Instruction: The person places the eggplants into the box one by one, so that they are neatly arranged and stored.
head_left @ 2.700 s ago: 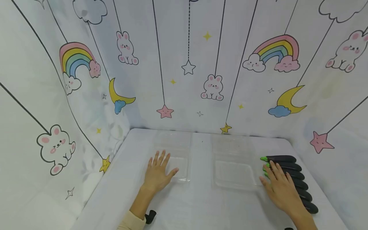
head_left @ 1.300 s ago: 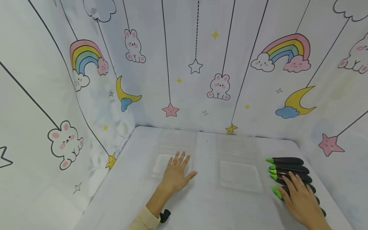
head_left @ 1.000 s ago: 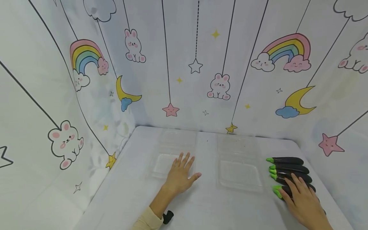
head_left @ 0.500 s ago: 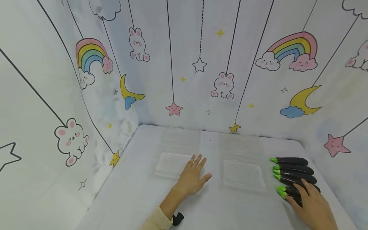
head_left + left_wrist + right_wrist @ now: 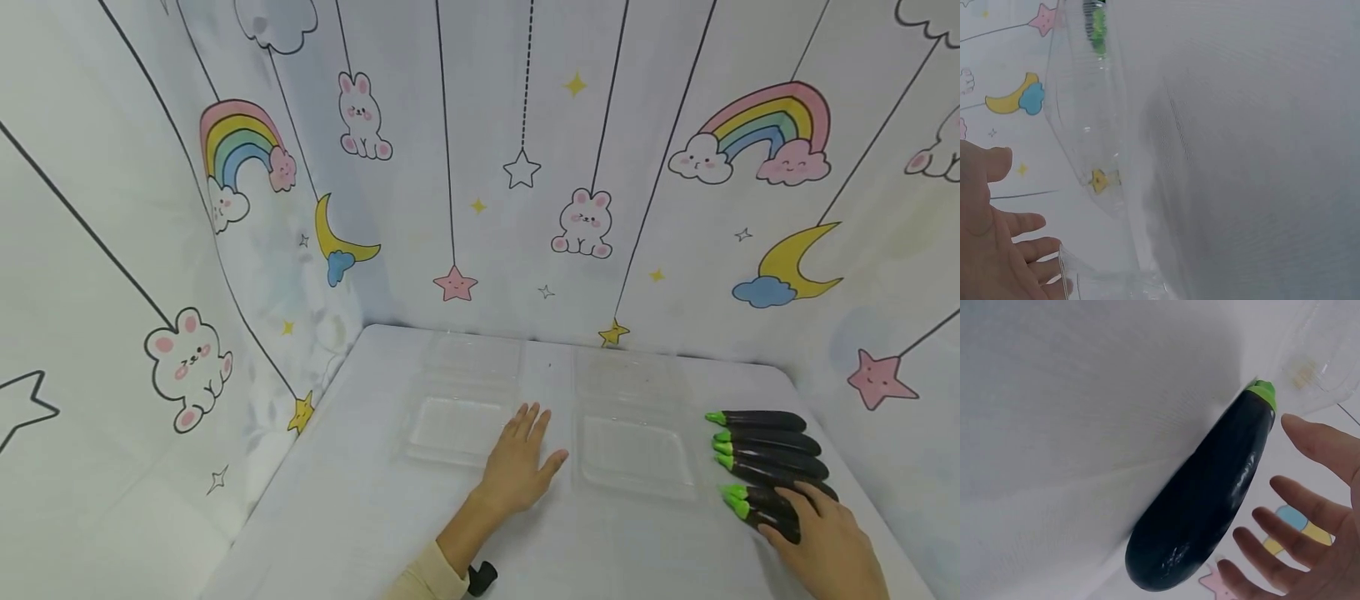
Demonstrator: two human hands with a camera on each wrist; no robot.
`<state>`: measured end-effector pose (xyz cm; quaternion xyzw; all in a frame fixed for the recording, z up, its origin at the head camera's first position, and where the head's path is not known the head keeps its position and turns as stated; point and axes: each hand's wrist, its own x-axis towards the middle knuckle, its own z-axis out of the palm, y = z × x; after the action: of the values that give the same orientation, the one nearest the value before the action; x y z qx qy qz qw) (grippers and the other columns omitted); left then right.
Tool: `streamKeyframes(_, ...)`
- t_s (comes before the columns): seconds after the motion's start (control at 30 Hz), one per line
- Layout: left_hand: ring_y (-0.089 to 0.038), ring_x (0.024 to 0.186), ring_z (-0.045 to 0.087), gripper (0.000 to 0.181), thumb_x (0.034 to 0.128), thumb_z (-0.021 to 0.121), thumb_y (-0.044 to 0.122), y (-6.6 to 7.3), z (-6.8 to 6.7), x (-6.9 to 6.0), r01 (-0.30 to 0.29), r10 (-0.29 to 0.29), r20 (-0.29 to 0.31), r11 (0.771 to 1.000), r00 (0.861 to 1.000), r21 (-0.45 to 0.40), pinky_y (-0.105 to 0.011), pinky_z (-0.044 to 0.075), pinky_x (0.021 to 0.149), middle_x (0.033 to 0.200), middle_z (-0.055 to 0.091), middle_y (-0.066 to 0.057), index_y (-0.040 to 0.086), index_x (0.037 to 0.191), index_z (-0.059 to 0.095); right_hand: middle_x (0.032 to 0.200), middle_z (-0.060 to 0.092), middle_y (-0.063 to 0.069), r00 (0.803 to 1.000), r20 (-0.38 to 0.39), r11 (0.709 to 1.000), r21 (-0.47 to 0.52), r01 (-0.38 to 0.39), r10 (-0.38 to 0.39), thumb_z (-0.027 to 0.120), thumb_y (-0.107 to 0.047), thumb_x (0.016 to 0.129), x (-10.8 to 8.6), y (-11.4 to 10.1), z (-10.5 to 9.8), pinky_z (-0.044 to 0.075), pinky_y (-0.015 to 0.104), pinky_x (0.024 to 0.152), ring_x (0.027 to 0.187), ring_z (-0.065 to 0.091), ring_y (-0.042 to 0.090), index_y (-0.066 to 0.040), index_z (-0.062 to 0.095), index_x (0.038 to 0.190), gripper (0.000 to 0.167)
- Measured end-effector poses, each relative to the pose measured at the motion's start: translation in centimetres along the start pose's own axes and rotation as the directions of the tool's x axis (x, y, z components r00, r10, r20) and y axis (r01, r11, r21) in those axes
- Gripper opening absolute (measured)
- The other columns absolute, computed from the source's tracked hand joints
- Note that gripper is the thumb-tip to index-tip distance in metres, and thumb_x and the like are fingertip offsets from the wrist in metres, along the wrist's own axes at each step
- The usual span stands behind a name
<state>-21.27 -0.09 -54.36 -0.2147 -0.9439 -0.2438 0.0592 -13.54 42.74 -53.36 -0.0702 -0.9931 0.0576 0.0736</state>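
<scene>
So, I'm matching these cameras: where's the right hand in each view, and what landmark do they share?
Head: right hand at lower right, partly covering the nearer eggplants.
Left wrist: not in it; the left hand shows instead.
Right wrist: lower right, beside one eggplant.
Shared landmark: yellow moon with blue cloud, right-hand one in head view.

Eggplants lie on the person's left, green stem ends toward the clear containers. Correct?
Wrong side: the eggplants lie on the person's right, by the right hand, as the head view shows. The green stem ends do point toward the clear containers.
</scene>
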Motion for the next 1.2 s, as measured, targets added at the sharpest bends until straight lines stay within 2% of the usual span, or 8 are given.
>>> streamKeyframes(0.13,-0.030,0.159,0.019,0.073,0.1099,0.038,0.057,0.5,0.1,0.0,-0.001,0.001,-0.030,1.000,1.000,0.004,-0.048,0.026,0.128,0.170,0.027,-0.014,0.008,0.164,0.031,0.126,0.048,0.041,1.000,0.006,1.000,0.009,0.004,-0.004,0.093,-0.032,0.072,-0.1,0.4,0.2,0.043,0.080,0.088,0.108,0.046,0.064,0.013,0.062,0.120,0.073)
streamKeyframes(0.4,-0.032,0.156,0.028,0.070,0.1097,0.044,0.052,1.6,0.5,0.4,-0.029,0.028,-0.036,0.999,0.999,-0.046,-0.050,0.037,0.123,0.168,0.031,-0.014,0.007,0.162,0.033,0.124,0.050,0.040,0.998,0.045,0.999,0.003,-0.041,0.041,0.095,-0.029,0.070,-0.3,0.8,0.3,0.044,0.078,0.088,0.108,0.046,0.063,0.013,0.061,0.121,0.074)
streamKeyframes(0.53,-0.031,0.155,0.032,0.070,0.1095,0.046,0.051,2.1,0.6,0.6,-0.001,-0.001,-0.012,0.994,1.000,-0.110,-0.049,0.041,0.121,0.169,0.029,-0.014,0.008,0.163,0.031,0.123,0.050,0.040,0.995,0.075,0.998,-0.001,-0.061,0.061,0.095,-0.030,0.070,-0.3,0.9,0.3,0.044,0.079,0.090,0.108,0.046,0.062,0.013,0.061,0.121,0.075)
streamKeyframes(0.77,-0.031,0.152,0.037,0.072,0.1093,0.048,0.049,2.6,1.3,1.3,0.067,-0.071,-0.010,0.974,0.997,-0.216,-0.046,0.042,0.120,0.170,0.027,-0.013,0.010,0.165,0.025,0.120,0.052,0.042,0.985,0.149,0.997,-0.017,-0.080,0.082,0.095,-0.032,0.070,-0.1,1.2,0.2,0.046,0.078,0.088,0.106,0.049,0.062,0.011,0.062,0.121,0.075)
streamKeyframes(0.9,-0.033,0.149,0.041,0.072,0.1088,0.052,0.044,2.8,1.8,1.9,0.068,-0.079,-0.025,0.947,0.997,-0.313,-0.047,0.043,0.119,0.168,0.031,-0.014,0.008,0.165,0.025,0.118,0.053,0.042,0.986,0.150,0.997,-0.016,-0.070,0.072,0.095,-0.031,0.070,-0.1,1.4,-0.2,0.047,0.077,0.088,0.105,0.051,0.062,0.010,0.063,0.120,0.071)
streamKeyframes(1.03,-0.034,0.149,0.041,0.072,0.1070,0.057,0.040,3.0,2.2,2.3,0.105,-0.123,-0.015,0.899,0.992,-0.425,-0.050,0.041,0.120,0.166,0.035,-0.014,0.009,0.165,0.026,0.117,0.053,0.041,0.984,0.162,0.997,-0.013,-0.078,0.079,0.095,-0.027,0.070,-0.1,1.4,-0.6,0.047,0.077,0.090,0.104,0.050,0.061,0.010,0.065,0.119,0.068)
streamKeyframes(1.1,-0.035,0.149,0.040,0.073,0.1059,0.059,0.038,3.1,2.5,2.6,0.118,-0.142,-0.011,0.866,0.990,-0.487,-0.052,0.040,0.121,0.166,0.036,-0.015,0.009,0.164,0.026,0.117,0.052,0.041,0.979,0.183,0.995,-0.019,-0.093,0.095,0.094,-0.026,0.071,-0.2,1.3,-0.7,0.046,0.076,0.091,0.105,0.050,0.060,0.010,0.064,0.120,0.068)
streamKeyframes(1.2,-0.036,0.150,0.039,0.075,0.1041,0.063,0.031,3.4,3.0,3.0,0.133,-0.177,-0.017,0.798,0.984,-0.588,-0.055,0.038,0.121,0.165,0.036,-0.016,0.008,0.164,0.025,0.117,0.050,0.042,0.967,0.220,0.991,-0.035,-0.127,0.132,0.095,-0.024,0.071,-0.1,1.3,-0.6,0.047,0.076,0.091,0.106,0.050,0.060,0.010,0.064,0.121,0.068)
